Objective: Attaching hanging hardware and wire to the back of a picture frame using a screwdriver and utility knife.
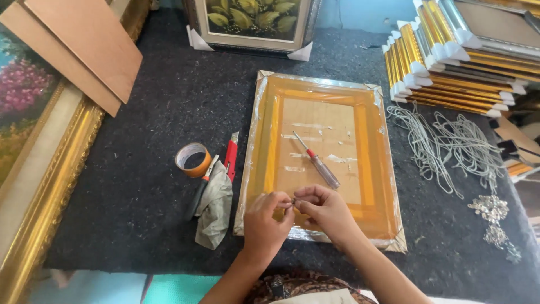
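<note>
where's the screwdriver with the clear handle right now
In the head view, the clear-handled screwdriver with a red collar lies diagonally on the brown backing of the gold picture frame, just beyond both hands.

Frame (pixel 320 157) under hands: glossy amber film wrap. Beyond it, screwdriver (pixel 319 164): metal shaft. Table cover (pixel 140 169): rough dark felt.

One camera on my head looks steeply down and forward, close over my hands (pixel 298 217), across the dark table (pixel 146 186) to frames along its far edge.
</note>
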